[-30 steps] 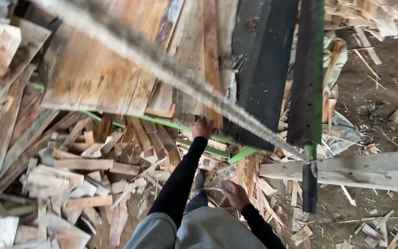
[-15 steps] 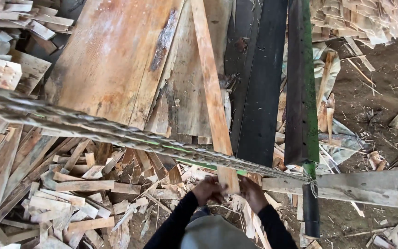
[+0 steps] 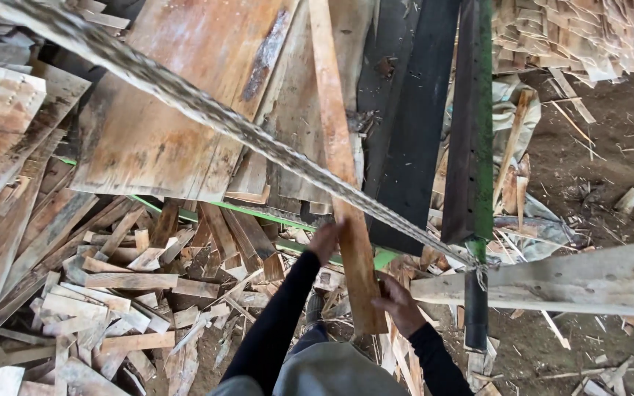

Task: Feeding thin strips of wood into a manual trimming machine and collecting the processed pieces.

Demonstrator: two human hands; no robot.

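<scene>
Both hands, left hand [image 3: 326, 240] and right hand [image 3: 398, 302], clamped on plank [image 3: 340, 161] edges (rope [image 3: 273, 147] close above).

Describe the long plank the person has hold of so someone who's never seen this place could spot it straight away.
Start at the big leaning stack of broad weathered boards at the top centre. One narrow, pale orange-brown plank runs down over them towards the person, crossed by a thick twisted rope. The left hand and right hand grip its lower end, and it is far slimmer than the wide boards and lighter than the black planks beside it.
</scene>
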